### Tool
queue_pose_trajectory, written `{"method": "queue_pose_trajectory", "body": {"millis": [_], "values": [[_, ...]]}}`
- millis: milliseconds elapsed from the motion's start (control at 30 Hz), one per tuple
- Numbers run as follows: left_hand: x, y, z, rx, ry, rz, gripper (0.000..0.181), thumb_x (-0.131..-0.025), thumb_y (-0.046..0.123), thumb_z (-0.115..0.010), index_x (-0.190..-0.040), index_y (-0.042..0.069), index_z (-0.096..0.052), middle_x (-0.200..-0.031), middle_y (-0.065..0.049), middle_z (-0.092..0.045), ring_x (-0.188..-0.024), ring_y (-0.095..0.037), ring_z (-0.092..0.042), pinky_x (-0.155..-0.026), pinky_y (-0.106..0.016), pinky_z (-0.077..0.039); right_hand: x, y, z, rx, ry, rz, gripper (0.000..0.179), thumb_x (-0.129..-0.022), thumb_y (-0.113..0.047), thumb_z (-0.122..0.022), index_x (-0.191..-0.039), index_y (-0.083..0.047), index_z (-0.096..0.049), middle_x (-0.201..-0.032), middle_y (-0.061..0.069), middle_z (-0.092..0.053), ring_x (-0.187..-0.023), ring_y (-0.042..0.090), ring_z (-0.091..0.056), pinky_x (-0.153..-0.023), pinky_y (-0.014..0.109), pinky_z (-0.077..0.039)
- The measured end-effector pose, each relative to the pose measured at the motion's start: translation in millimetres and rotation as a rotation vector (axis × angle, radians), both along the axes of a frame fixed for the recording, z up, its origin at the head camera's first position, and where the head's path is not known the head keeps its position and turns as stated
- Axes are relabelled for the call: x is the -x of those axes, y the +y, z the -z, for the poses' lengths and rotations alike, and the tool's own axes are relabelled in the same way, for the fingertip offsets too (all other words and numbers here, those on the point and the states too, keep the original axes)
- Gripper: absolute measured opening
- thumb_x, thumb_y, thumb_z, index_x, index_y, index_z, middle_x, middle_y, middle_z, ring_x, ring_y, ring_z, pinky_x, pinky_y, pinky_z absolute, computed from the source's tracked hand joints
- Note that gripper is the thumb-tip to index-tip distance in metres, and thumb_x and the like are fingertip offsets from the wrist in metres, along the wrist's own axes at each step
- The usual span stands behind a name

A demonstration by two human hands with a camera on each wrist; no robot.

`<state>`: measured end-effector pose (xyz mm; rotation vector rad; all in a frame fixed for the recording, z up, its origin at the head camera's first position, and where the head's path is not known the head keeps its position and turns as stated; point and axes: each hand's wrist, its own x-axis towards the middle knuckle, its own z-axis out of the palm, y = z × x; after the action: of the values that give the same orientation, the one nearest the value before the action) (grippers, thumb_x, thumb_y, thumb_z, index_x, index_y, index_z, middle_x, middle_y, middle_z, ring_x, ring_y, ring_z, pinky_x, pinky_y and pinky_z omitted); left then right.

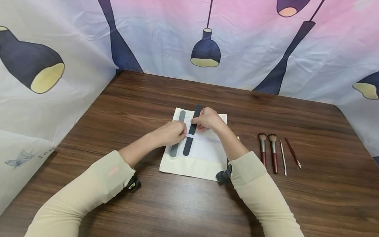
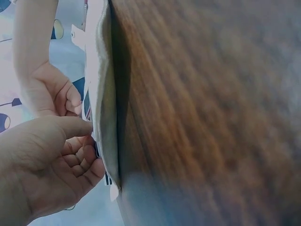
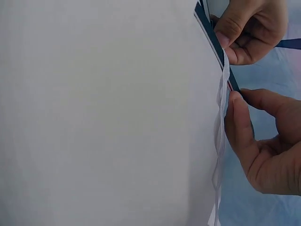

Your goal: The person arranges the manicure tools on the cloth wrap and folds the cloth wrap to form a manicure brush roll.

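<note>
A cream cloth pouch (image 1: 192,168) lies spread on the table, with a white elastic band (image 1: 190,135) across its inside. My right hand (image 1: 208,119) pinches the upper part of a black nail file (image 1: 188,146), which passes under the band. My left hand (image 1: 174,131) is just left of the file, its thumb and finger pinching the band; the right wrist view shows this left hand (image 3: 254,30) at the end of the band (image 3: 221,108). Left of the black file lies a grey nail file (image 1: 174,151), its middle hidden behind my left hand.
Right of the pouch, two makeup brushes (image 1: 273,153) with red handles lie beside a slim pale metal-tipped tool (image 1: 283,158) and a dark red tool (image 1: 292,152) with a metal tip. Fabric printed with lamps (image 1: 165,42) hangs behind the wooden table (image 1: 142,98).
</note>
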<state>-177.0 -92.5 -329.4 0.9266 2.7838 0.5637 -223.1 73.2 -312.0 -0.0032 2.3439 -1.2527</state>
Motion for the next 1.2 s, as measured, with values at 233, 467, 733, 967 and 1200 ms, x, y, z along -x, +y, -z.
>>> {"method": "queue_pose_trajectory", "body": {"millis": [233, 467, 733, 967, 1200], "values": [[0.8, -0.7, 0.2, -0.005, 0.021, 0.008, 0.012, -0.086, 0.003, -0.058, -0.074, 0.006, -0.056, -0.068, -0.001, -0.051, -0.062, -0.014, -0.047, -0.057, -0.026, -0.039, 0.5, 7.1, 5.5, 0.140, -0.025, -0.090, 0.009, -0.089, 0.004, -0.053, -0.092, 0.006, -0.045, -0.067, 0.013, -0.061, -0.053, 0.014, -0.061, -0.055, 0.024, -0.051], [0.6, -0.3, -1.2, -0.001, 0.024, 0.004, 0.010, -0.085, 0.003, -0.058, -0.075, 0.005, -0.057, -0.069, -0.002, -0.052, -0.063, -0.014, -0.048, -0.057, -0.027, -0.040, -4.1, 8.5, 5.6, -0.013, 0.004, -0.206, 0.010, -0.085, 0.000, -0.059, -0.081, 0.002, -0.051, -0.065, 0.009, -0.060, -0.053, 0.012, -0.056, -0.055, 0.023, -0.050], [0.1, 0.1, -2.3, 0.015, -0.013, 0.001, 0.008, -0.085, 0.004, -0.061, -0.078, 0.005, -0.057, -0.068, -0.001, -0.050, -0.061, -0.013, -0.046, -0.055, -0.025, -0.037, -8.5, 9.6, 3.8, -0.217, 0.057, -0.307, 0.019, -0.082, -0.012, -0.069, -0.072, -0.004, -0.054, -0.056, 0.003, -0.051, -0.050, 0.011, -0.048, -0.049, 0.022, -0.043], [0.1, 3.2, -6.2, 0.049, -0.042, 0.003, 0.007, -0.085, 0.009, -0.062, -0.083, 0.003, -0.059, -0.064, 0.000, -0.051, -0.061, -0.014, -0.046, -0.056, -0.025, -0.037, -16.4, 37.3, -12.1, -0.286, 0.141, -0.278, 0.026, -0.088, -0.025, -0.062, -0.084, 0.000, -0.061, -0.058, 0.003, -0.053, -0.050, 0.012, -0.051, -0.052, 0.026, -0.047], [-1.8, 6.2, -11.4, 0.076, -0.041, -0.015, 0.010, -0.086, 0.012, -0.063, -0.081, 0.004, -0.062, -0.062, 0.001, -0.053, -0.059, -0.013, -0.048, -0.056, -0.026, -0.038, -41.5, 108.9, -31.7, -0.490, 0.242, -0.204, 0.034, -0.092, -0.033, -0.054, -0.091, -0.001, -0.064, -0.070, 0.008, -0.063, -0.062, 0.021, -0.061, -0.058, 0.032, -0.045]]}}
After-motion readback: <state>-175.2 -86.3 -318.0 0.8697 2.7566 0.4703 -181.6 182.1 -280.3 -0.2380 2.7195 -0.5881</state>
